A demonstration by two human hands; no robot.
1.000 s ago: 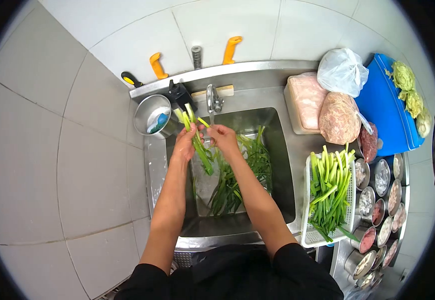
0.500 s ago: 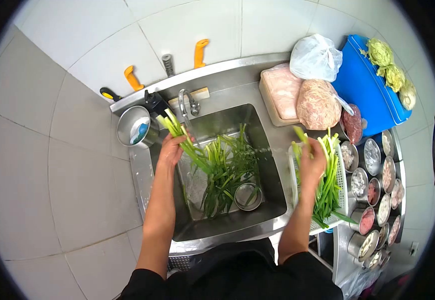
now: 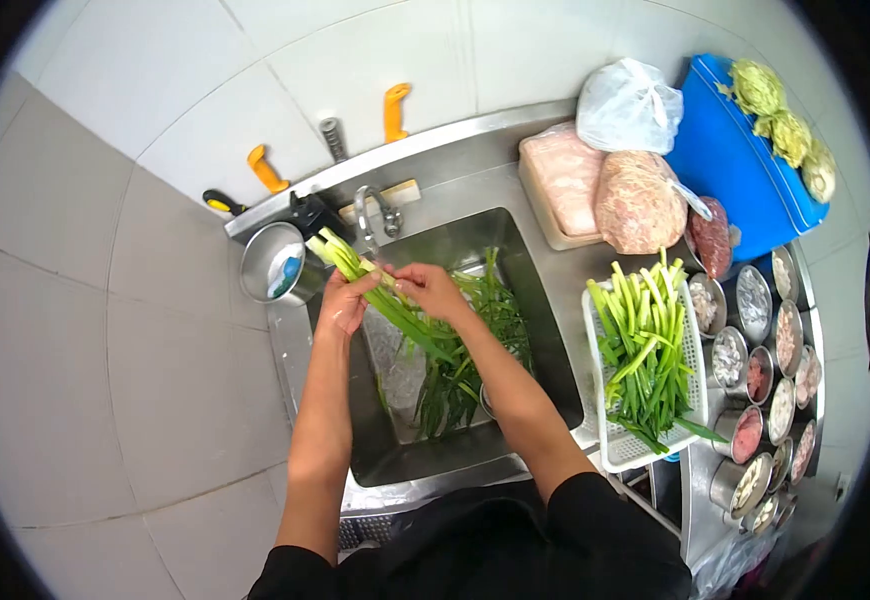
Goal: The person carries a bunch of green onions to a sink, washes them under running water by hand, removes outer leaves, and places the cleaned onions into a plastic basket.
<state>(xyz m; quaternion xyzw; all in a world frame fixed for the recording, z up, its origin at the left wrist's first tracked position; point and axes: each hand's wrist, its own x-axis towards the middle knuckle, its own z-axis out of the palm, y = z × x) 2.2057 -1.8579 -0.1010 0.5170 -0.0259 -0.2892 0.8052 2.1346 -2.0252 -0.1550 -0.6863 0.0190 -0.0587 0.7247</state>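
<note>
My left hand (image 3: 347, 302) is wrapped round a bunch of green stalks (image 3: 392, 311) over the left part of the steel sink (image 3: 545, 400). Pale stalk ends point up toward the faucet (image 3: 365, 213), and the leaves hang down into the sink. My right hand (image 3: 431, 289) is closed at the same bunch, its fingertips pinching at the stalks just right of my left hand. More leafy greens (image 3: 445, 395) lie in the sink. Beside it, a white basket (image 3: 611, 455) holds a pile of green stalks (image 3: 645, 345).
A steel pot (image 3: 273, 262) stands left of the faucet. Behind the basket are a tub of pale meat (image 3: 563, 180), bagged meat (image 3: 641, 203), a white plastic bag (image 3: 630, 107) and a blue container (image 3: 730, 160). Several steel cups of ingredients (image 3: 781, 410) line the right side.
My right hand has moved left from the white basket to the bunch in my left hand. The stalks it held over the basket now lie there. The view has shifted slightly.
</note>
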